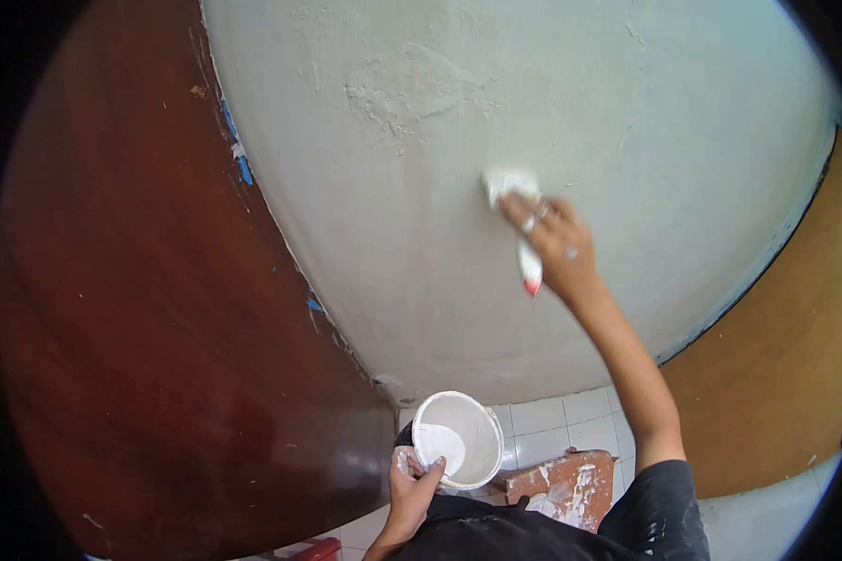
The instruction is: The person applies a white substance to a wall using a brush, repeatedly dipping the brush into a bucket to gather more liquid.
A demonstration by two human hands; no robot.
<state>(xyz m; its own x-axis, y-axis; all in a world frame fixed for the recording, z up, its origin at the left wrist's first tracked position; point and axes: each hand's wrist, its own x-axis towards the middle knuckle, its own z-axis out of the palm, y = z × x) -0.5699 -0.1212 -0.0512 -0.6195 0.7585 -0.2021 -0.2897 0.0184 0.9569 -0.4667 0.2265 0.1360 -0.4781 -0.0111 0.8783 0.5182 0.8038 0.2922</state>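
Grip: our right hand closed on scraper | left hand clasps bucket, 6 o'clock | door edge 9 o'clock

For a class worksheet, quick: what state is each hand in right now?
Left hand: closed, holding the white tub.
Right hand: closed, holding a putty knife.

Dark brown wooden door at left, glossy, with small blue tape scraps along its edge. White floor tiles below. On them a brown box, spattered with white. Ochre panel at right, dark strip along its border.
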